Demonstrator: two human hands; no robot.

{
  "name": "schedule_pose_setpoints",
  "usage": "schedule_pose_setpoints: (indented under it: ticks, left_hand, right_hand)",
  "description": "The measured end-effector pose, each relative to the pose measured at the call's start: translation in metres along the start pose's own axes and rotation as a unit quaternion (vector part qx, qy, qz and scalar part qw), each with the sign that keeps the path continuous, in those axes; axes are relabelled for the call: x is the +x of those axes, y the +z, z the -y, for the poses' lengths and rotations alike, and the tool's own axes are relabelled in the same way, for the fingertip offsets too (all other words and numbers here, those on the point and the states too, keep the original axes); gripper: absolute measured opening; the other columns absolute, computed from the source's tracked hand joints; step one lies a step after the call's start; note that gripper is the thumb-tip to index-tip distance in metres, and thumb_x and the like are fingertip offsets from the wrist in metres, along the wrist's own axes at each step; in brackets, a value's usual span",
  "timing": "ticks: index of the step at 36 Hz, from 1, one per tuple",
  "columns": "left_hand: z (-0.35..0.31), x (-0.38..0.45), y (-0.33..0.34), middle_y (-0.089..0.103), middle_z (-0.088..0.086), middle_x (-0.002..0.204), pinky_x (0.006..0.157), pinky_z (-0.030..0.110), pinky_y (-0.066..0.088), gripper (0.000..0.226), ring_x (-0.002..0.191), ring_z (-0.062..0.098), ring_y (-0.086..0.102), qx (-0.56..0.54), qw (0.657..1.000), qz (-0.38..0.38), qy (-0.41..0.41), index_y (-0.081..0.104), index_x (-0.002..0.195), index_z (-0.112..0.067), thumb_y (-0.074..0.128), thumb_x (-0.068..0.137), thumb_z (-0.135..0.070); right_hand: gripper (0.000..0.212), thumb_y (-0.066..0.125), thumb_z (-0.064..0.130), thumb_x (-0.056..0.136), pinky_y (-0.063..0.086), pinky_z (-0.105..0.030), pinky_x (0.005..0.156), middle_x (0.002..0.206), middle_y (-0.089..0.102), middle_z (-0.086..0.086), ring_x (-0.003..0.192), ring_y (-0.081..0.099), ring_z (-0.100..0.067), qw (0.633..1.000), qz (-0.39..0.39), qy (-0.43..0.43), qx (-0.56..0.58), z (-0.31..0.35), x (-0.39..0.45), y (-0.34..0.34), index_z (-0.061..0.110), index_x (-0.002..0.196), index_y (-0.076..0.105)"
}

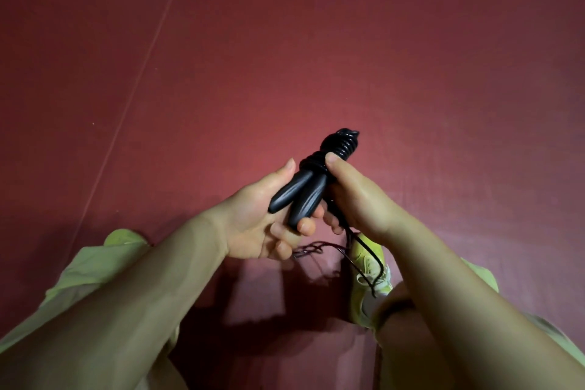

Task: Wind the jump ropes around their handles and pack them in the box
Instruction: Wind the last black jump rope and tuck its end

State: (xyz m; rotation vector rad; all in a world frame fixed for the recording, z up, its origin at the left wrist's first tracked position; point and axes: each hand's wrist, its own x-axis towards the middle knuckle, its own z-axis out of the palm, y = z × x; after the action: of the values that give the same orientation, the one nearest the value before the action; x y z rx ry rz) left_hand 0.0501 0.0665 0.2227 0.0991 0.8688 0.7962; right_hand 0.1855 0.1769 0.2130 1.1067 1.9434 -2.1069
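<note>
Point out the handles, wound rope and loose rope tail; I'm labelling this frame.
handles point(299, 196): head view, ribbed middle.
wound rope point(338, 146): head view, coil's centre.
loose rope tail point(373, 255): head view, strand over shoe.

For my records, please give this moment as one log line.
step: winding | left hand: holds handles | right hand: presses coils | loose rope: hangs down | box: unseen

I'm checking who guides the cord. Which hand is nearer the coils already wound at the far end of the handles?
Right. The right hand has its thumb pressed on the wound coils. The left hand holds the handles lower down, toward their bare ends.
</note>
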Motion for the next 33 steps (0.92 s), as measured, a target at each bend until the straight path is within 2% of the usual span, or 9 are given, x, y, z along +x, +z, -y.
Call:
schedule_pose_setpoints:
  ticks: [5,9,12,14,18,23,27,31,33]
  left_hand:
    - [0.001,0.003,-0.003,0.055,-0.001,0.067,0.047,0.021,0.031,0.073,0.044,0.007,0.026,0.069,0.994,-0.078,0.011,0.063,0.088,-0.014,0.033,0.073,-0.078]
    - [0.005,0.009,-0.004,0.058,0.001,0.067,0.049,0.022,0.032,0.066,0.045,0.007,0.029,0.154,0.974,-0.165,0.026,0.062,0.094,-0.016,0.030,0.086,-0.073]
    - [0.007,0.012,-0.004,0.058,0.001,0.068,0.049,0.021,0.033,0.066,0.045,0.007,0.031,0.166,0.969,-0.178,0.038,0.065,0.102,-0.019,0.027,0.089,-0.071]
    - [0.007,0.014,-0.003,0.059,0.001,0.067,0.049,0.022,0.033,0.062,0.045,0.007,0.032,0.178,0.963,-0.193,0.057,0.067,0.094,-0.022,0.027,0.091,-0.069]
    - [0.011,0.020,-0.004,0.063,0.005,0.066,0.049,0.023,0.032,0.057,0.044,0.009,0.036,0.199,0.944,-0.246,0.095,0.058,0.087,-0.018,0.028,0.093,-0.066]
    - [0.013,0.023,-0.004,0.063,0.006,0.065,0.050,0.024,0.033,0.056,0.046,0.010,0.038,0.195,0.942,-0.251,0.113,0.059,0.085,-0.016,0.027,0.096,-0.060]
    - [0.012,0.024,-0.008,0.062,-0.004,0.063,0.058,0.026,0.041,0.051,0.055,0.009,0.044,0.267,0.914,-0.279,0.128,0.060,0.080,-0.017,0.032,0.097,-0.056]
    - [0.013,0.023,-0.015,0.057,-0.006,0.088,0.081,0.032,0.043,0.035,0.083,0.012,0.051,0.351,0.877,-0.301,0.129,0.059,0.097,-0.021,0.042,0.095,-0.051]
    - [0.013,0.023,-0.017,0.055,-0.007,0.096,0.083,0.031,0.041,0.029,0.090,0.011,0.051,0.363,0.874,-0.296,0.132,0.055,0.105,-0.023,0.047,0.095,-0.049]
  right_hand:
    - [0.059,0.030,0.059,0.099,0.032,-0.028,0.047,0.065,0.047,-0.004,0.043,0.039,-0.013,0.999,-0.029,0.031,-0.022,-0.001,-0.002,-0.001,0.008,0.080,0.053]
    - [0.054,0.031,0.052,0.101,0.032,-0.026,0.045,0.060,0.048,-0.001,0.041,0.038,-0.011,0.995,-0.049,0.063,-0.052,-0.003,-0.002,0.000,0.009,0.080,0.054]
    - [0.055,0.030,0.052,0.101,0.031,-0.025,0.045,0.056,0.046,0.001,0.041,0.036,-0.012,0.994,-0.055,0.075,-0.057,-0.005,-0.001,0.000,0.011,0.075,0.056]
    - [0.059,0.030,0.056,0.100,0.030,-0.022,0.043,0.050,0.041,0.003,0.040,0.034,-0.013,0.992,-0.064,0.089,-0.063,-0.004,0.000,0.000,0.011,0.072,0.057]
    - [0.069,0.029,0.064,0.096,0.035,-0.023,0.044,0.042,0.047,0.001,0.040,0.050,-0.018,0.983,-0.091,0.114,-0.115,-0.003,0.003,0.000,0.008,0.067,0.058]
    - [0.070,0.030,0.065,0.094,0.036,-0.024,0.052,0.041,0.054,0.001,0.054,0.067,-0.026,0.975,-0.120,0.117,-0.147,-0.004,0.004,-0.001,0.008,0.064,0.057]
    - [0.068,0.032,0.064,0.095,0.044,-0.030,0.052,0.039,0.046,0.007,0.040,0.049,-0.019,0.984,-0.111,0.090,-0.111,-0.006,0.006,0.001,0.008,0.071,0.063]
    - [0.069,0.031,0.072,0.090,0.022,-0.023,0.044,0.050,0.037,0.010,0.039,0.027,-0.008,0.991,-0.078,0.102,-0.043,-0.007,0.002,0.006,0.010,0.085,0.061]
    - [0.069,0.033,0.077,0.085,0.018,-0.023,0.044,0.058,0.033,0.007,0.044,0.022,-0.009,0.991,-0.074,0.103,-0.028,-0.006,0.001,0.007,0.013,0.087,0.059]
